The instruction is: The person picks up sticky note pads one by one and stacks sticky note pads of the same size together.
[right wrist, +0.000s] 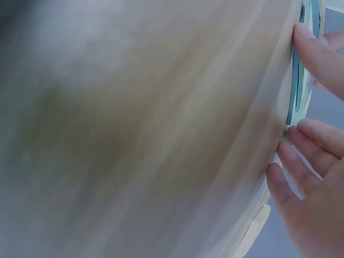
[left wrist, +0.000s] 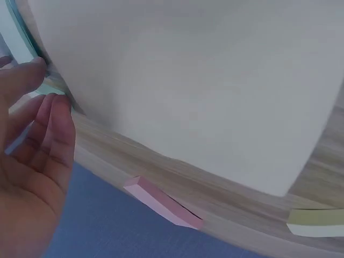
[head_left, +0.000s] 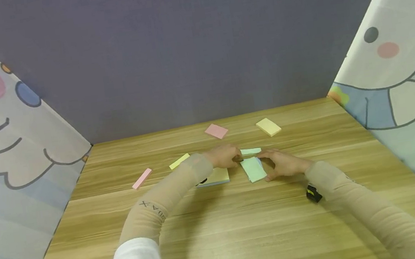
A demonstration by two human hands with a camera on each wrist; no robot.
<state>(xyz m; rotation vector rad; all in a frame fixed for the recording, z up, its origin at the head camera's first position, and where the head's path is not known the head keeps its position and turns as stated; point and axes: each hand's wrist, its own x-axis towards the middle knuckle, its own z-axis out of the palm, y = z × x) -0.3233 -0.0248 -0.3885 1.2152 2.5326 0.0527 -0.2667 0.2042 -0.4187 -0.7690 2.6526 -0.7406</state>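
- Got some mint-green notes (head_left: 254, 170) lying right between the two hands, flat-ish on the wooden table (head_left: 225, 236) and slightly skewed, with a bit of blue peeking out on the right.
- Can also spot a second green piece (head_left: 250, 151) just beyond, at about fingertip level for both hands.
- See the left hand (head_left: 226, 156) on the left side of the green stuff, fingers bent, thumb tip pretty close to the fingertips, right up at the paper. Can't tell about an actual pinch, even from the left wrist view.
- See the right hand (head_left: 286, 163) over on the right side, thumb spread wide from the fingers: thumb down by the near corner, fingers up by the far end. Looks like light contact with the green edges in the right wrist view.
- Check just left of the green notes for a blue-edged cream pad (head_left: 218, 175), partly hidden under the left wrist.
- Keep going left for a yellow strip (head_left: 179, 161) near the forearm, then a pink strip (head_left: 142, 179) well apart from both hands.
- Look past the hands for a pink pad (head_left: 216, 131) and a pale yellow pad (head_left: 268, 127), both toward the back edge.
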